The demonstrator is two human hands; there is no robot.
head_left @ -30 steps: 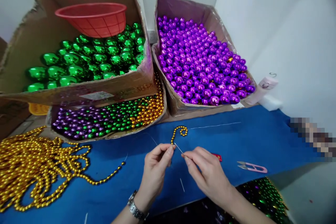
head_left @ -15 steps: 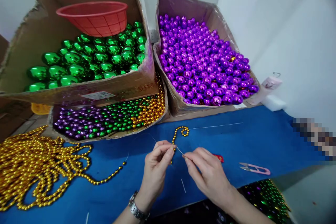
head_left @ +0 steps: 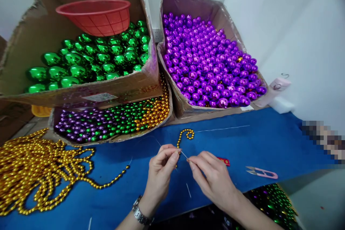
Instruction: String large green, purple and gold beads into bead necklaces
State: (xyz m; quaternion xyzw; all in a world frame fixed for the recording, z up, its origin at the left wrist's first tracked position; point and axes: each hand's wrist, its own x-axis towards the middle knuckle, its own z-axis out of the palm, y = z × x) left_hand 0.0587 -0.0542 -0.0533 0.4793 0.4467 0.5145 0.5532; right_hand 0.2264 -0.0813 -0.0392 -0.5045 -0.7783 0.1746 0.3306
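While the left hand (head_left: 161,169) pinches a short gold bead strand (head_left: 180,137) between thumb and forefinger, I note that strand just beyond the fingertips, near the middle of the blue tabletop (head_left: 237,147). Its far end is curled into a hook, and a thin pale thread (head_left: 222,128) extends from there toward the right edge. A few gold beads show below the left fingertips.

I record the right hand (head_left: 215,178) pinching a thin rod (head_left: 184,154) by thumb and forefinger. The rod slants up to the left fingertips; I cannot tell whether it enters a bead. A metal wristwatch (head_left: 138,214) is on the left wrist.

Just beside the right hand, partly hidden by it, lies a red object (head_left: 224,161). Further toward the right edge are pink-handled snips (head_left: 265,170), blades pointing left. A short white stick (head_left: 188,190) lies nearer the front edge. A pile of gold bead strings (head_left: 40,172) covers the left end.

Along the far edge I find a carton of mixed beads (head_left: 107,124) at left, a carton of green balls (head_left: 126,88) above it, holding a red basket (head_left: 99,19), and a carton of purple balls (head_left: 185,109) to their right.
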